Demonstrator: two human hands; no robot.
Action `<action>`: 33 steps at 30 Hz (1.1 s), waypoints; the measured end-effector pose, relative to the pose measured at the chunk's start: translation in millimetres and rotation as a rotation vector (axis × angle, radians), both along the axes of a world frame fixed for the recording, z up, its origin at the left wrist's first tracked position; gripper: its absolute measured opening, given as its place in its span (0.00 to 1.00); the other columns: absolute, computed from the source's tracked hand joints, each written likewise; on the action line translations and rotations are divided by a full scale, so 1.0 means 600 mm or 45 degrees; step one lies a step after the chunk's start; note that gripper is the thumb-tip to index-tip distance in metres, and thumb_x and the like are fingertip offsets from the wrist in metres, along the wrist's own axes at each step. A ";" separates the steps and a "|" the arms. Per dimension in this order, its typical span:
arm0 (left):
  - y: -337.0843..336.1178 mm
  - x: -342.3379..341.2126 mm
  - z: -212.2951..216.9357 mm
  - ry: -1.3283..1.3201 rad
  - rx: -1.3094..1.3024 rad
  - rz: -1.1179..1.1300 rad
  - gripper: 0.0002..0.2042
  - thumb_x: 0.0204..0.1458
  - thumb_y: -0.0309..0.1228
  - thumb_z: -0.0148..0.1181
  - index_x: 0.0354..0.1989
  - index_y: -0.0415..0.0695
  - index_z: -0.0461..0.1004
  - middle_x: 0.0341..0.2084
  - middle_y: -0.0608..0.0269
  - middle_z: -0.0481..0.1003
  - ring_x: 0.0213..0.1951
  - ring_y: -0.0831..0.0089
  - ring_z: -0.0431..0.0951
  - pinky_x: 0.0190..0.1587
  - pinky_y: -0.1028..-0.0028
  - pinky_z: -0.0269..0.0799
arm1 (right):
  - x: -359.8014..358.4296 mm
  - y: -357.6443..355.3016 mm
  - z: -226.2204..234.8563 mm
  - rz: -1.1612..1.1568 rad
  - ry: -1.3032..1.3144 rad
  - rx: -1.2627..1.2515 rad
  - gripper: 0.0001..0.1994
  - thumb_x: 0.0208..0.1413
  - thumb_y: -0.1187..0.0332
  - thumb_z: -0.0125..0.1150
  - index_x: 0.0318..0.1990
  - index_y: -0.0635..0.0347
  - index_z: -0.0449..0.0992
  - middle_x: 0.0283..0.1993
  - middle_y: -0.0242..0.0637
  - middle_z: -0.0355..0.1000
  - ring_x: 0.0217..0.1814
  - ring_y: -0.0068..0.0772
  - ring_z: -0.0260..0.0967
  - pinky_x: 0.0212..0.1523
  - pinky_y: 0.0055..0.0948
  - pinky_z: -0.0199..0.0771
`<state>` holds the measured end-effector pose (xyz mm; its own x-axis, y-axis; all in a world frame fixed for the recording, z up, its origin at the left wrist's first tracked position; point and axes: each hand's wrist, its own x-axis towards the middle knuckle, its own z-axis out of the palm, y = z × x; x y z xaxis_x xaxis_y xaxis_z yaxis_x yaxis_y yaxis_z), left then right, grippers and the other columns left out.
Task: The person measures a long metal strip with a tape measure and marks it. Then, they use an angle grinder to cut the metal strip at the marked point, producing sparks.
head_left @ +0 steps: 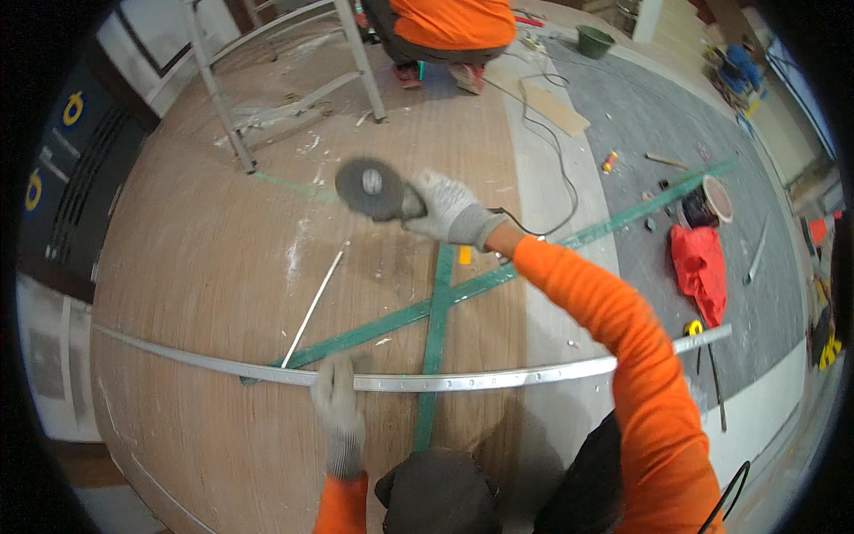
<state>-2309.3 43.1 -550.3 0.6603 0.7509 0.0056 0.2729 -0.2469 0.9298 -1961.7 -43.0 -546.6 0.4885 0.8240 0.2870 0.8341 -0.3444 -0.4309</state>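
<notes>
My right hand (449, 209), in a white knit glove, is closed around an angle grinder (409, 203). The grinder is raised over the wood-look floor, its dark round disc (366, 189) facing up toward me. Below and to the left, my gloved left hand (336, 396) lies across a long silver metal strip (480, 381), with its fingers over the strip. Slight blur softens those fingertips, but they look closed on the metal. The strip runs almost the whole width of the floor. Green tape (433, 320) forms a cross on the floor just beyond it.
A thin white stick (316, 303) lies beyond my left hand. A stepladder (356, 67) and a crouching person in orange (454, 27) are farther off. The grinder's cord (569, 178) curls away rightward. At right are a red bag (698, 267), a bucket (709, 203) and scattered tools.
</notes>
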 end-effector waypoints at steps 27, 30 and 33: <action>-0.115 0.319 -0.031 0.673 0.989 -1.857 0.30 0.69 0.54 0.42 0.33 0.40 0.80 0.27 0.48 0.79 0.37 0.55 0.82 0.48 0.58 0.76 | -0.458 -0.775 0.317 -0.444 1.218 1.849 0.34 0.70 0.50 0.52 0.68 0.75 0.58 0.51 0.47 0.71 0.48 0.35 0.74 0.51 0.33 0.81; -0.087 0.304 -0.062 0.747 0.790 -1.720 0.29 0.67 0.55 0.46 0.35 0.39 0.81 0.28 0.46 0.79 0.36 0.52 0.81 0.46 0.57 0.75 | -0.530 -0.818 0.330 -0.596 1.040 1.886 0.33 0.70 0.51 0.52 0.67 0.74 0.59 0.52 0.47 0.71 0.49 0.35 0.74 0.51 0.33 0.81; -0.044 0.253 -0.089 0.693 0.673 -1.688 0.27 0.66 0.53 0.49 0.37 0.38 0.81 0.29 0.45 0.79 0.35 0.50 0.80 0.44 0.57 0.74 | -0.586 -0.864 0.311 -0.748 0.838 1.831 0.32 0.70 0.52 0.53 0.67 0.74 0.59 0.54 0.49 0.70 0.50 0.35 0.74 0.51 0.30 0.82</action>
<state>-2157.4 17.0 -603.9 0.8443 -0.3747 -0.3831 -0.1367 -0.8418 0.5223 -2313.1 -561.2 -360.0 0.9464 -0.2300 0.2268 0.3082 0.4325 -0.8473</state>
